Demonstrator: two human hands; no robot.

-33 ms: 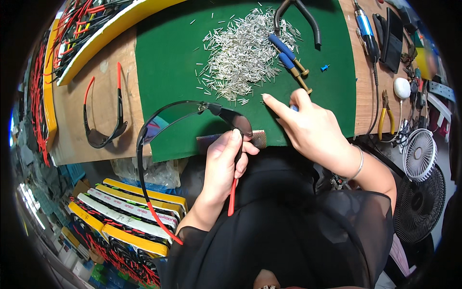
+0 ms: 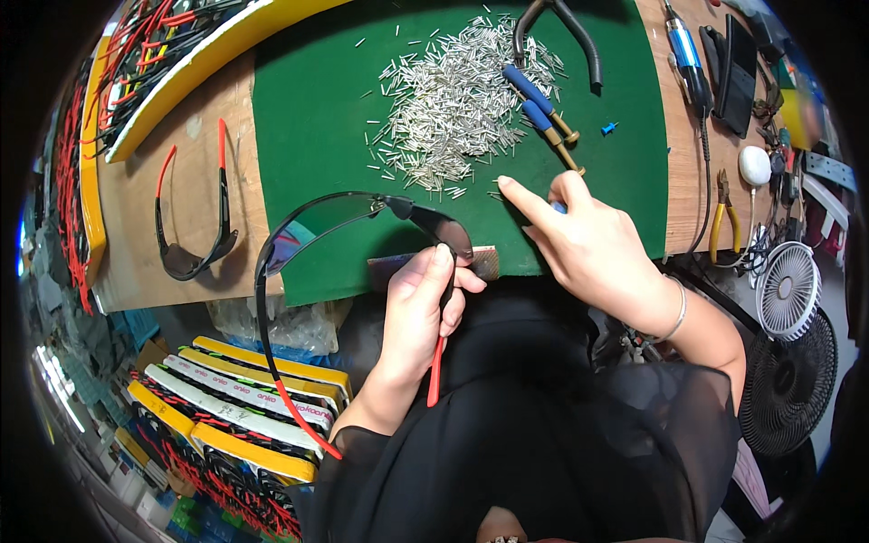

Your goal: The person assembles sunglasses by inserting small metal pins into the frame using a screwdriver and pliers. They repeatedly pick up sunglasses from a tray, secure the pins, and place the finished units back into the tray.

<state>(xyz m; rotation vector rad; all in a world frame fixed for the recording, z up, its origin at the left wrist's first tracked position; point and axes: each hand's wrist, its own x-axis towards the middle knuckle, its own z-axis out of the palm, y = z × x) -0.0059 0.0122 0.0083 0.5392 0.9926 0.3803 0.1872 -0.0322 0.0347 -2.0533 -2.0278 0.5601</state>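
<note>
My left hand (image 2: pixel 421 303) is closed on one temple of a pair of black sunglasses (image 2: pixel 312 204) with red temple tips, held unfolded above the mat's front edge. My right hand (image 2: pixel 588 231) stretches its index finger to the green mat (image 2: pixel 308 136), its tip beside a few loose metal pins. The other fingers are curled around a blue thing (image 2: pixel 559 207), mostly hidden. Just beyond lies a heap of small silver pins (image 2: pixel 453 100). Two blue-handled tools with brass ends (image 2: pixel 539 113) rest at the heap's right side. Under my left fingers is a flat patterned block (image 2: pixel 486 262).
Black-handled pliers (image 2: pixel 593 54) lie at the back of the mat, near a small blue piece (image 2: pixel 610 128). Another pair of sunglasses (image 2: pixel 195 262) sits at left. Yellow-edged trays (image 2: pixel 199 86) hold more glasses. Yellow pliers (image 2: pixel 724 222) and a white fan (image 2: pixel 787 290) are at right.
My right index fingertip has shifted slightly to the right, and a pin beside it shows more plainly. My left hand keeps its hold on the sunglasses.
</note>
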